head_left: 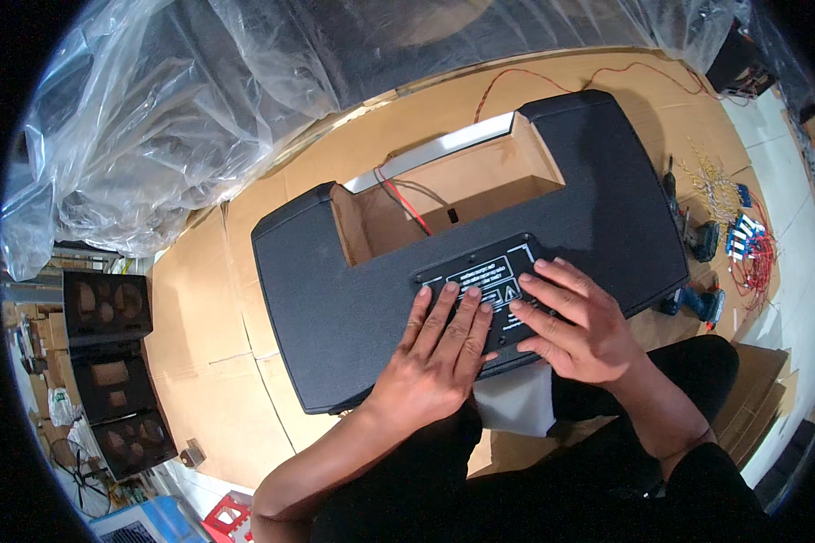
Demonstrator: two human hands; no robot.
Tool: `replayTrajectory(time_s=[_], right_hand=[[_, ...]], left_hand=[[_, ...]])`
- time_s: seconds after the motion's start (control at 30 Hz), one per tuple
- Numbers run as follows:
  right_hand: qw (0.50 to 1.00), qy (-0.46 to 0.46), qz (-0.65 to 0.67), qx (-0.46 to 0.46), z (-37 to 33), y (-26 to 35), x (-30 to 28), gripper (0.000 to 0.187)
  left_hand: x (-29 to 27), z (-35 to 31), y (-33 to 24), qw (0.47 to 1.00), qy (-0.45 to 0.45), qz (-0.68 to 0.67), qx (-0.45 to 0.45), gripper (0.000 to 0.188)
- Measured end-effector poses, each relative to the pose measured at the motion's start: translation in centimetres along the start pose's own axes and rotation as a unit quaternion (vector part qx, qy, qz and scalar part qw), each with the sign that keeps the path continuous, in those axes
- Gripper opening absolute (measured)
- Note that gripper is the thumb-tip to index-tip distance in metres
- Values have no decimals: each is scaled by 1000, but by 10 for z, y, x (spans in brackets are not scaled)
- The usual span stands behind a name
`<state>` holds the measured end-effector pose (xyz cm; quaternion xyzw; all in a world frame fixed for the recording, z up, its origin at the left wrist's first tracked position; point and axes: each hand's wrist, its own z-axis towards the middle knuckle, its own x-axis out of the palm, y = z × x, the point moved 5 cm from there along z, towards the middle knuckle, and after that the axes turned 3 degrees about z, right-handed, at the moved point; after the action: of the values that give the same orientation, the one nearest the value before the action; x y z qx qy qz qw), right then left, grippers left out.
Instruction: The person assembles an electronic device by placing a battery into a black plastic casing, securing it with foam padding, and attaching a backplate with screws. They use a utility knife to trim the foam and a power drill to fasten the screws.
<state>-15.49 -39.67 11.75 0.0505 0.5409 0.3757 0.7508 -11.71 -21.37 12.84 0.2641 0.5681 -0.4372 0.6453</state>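
A large black speaker cabinet [598, 172] lies in front of me, with a rectangular cutout [493, 167] of bare wood at its far side. A red wire [407, 206] and a dark one run into that cutout. Nearer to me, a black panel plate [489, 271] with white print sits on the cabinet's surface. My left hand [439, 357] lies flat on the plate's left part, fingers stretched out. On its right edge rests my right hand [580, 321], fingers apart and slightly bent. Neither hand holds anything. A white foam block [521, 398] shows under the cabinet's near edge.
Cardboard sheets [199, 335] cover the floor. To the right are power drills [702, 303], red wires with blue-and-white connectors [752, 244] and a scatter of small yellowish pieces [711, 185]. Clear plastic sheeting [172, 118] hangs behind; black cabinets [109, 362] with cutouts stand left.
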Motion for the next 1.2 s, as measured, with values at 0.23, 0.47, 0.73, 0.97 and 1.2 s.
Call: replayTrajectory(time_s=[0.23, 0.47, 0.73, 0.97, 1.2], right_hand=[[997, 51, 43, 35, 5, 2, 7, 50], [998, 45, 32, 44, 5, 1, 6, 52], [997, 67, 7, 42, 9, 4, 7, 52], [996, 76, -39, 35, 14, 10, 7, 53], [996, 72, -37, 23, 22, 14, 7, 53]], left_hand=[[6, -11, 5, 998, 58, 21, -17, 61], [5, -4, 5, 996, 84, 25, -17, 67], [-1, 0, 8, 998, 63, 13, -13, 66], [-3, 0, 9, 998, 52, 19, -9, 60], [-5, 0, 10, 999, 41, 36, -1, 58]])
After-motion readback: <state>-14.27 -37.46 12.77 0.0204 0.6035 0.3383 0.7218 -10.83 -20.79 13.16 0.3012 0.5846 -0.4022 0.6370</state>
